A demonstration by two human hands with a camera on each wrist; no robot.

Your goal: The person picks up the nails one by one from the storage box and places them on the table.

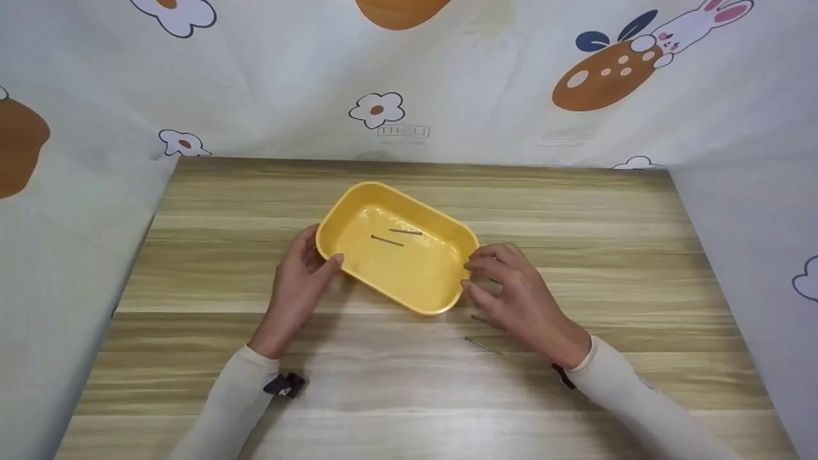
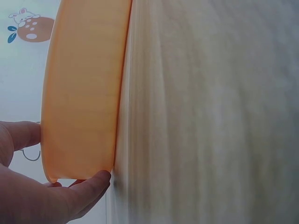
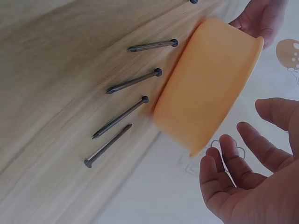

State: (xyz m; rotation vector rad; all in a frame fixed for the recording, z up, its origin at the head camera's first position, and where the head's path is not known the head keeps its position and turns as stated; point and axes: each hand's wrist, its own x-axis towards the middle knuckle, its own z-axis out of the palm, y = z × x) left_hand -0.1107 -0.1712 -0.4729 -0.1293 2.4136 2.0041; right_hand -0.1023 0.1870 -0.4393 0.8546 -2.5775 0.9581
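**Left hand holding yellow tray; right hand released beside it, nails on table**

Left hand (image 1: 300, 275): grasps the near-left corner of the yellow tray (image 1: 409, 281). Head view shows the thumb hooked over the rim and the fingers against the outer wall; left wrist view confirms, with the thumb on one side of the corner and a fingertip under the bottom edge. Tray rests flat on the wooden table (image 1: 607, 217).

Right hand (image 1: 521, 300): released, fingers loosely curved and spread, holding nothing. Fingertips sit just beside the right end of the tray; whether they touch the wall cannot be told from the head view. Right wrist view shows a gap between the fingers and the tray wall.

Tray position: between the two hands, set at an angle to the table's edges.

Inside the tray: two nails (image 1: 387, 240) lying on the floor, apart from each other, closer to the left hand than to the right.

Loose nails (image 3: 126, 82) on the table: right wrist view shows four lying roughly side by side, just beyond the right hand's fingertips, three heads close to the tray wall. In the head view most are hidden under the right hand; one lies just left of the wrist.
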